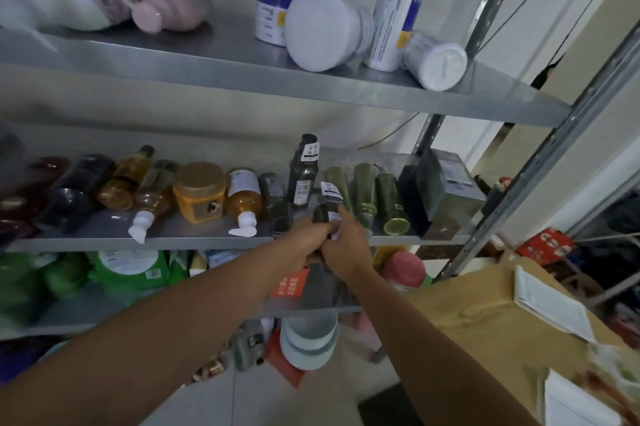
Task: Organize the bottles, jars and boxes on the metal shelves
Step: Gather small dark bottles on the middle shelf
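Both hands meet at the front edge of the middle metal shelf point(194, 238). My left hand point(304, 242) and my right hand point(346, 242) together grip a small dark bottle point(327, 206) with a white label, tilted near the shelf edge. Just behind it stands an upright dark bottle point(304, 171). Left of the hands lie amber pump bottles point(242, 197), a yellow jar point(199, 190) with a gold lid, and dark bottles point(72, 188). To the right lie green tubes point(388, 200) and dark boxes point(446, 183).
The top shelf point(311, 79) holds white bottles point(398, 6), some tipped over, and pink and white items point(173, 5). The lower shelf carries green packs point(128, 270) and a pink-capped bottle point(405, 270). A cardboard box point(485, 308) sits at the right, close to the shelf post point(540, 155).
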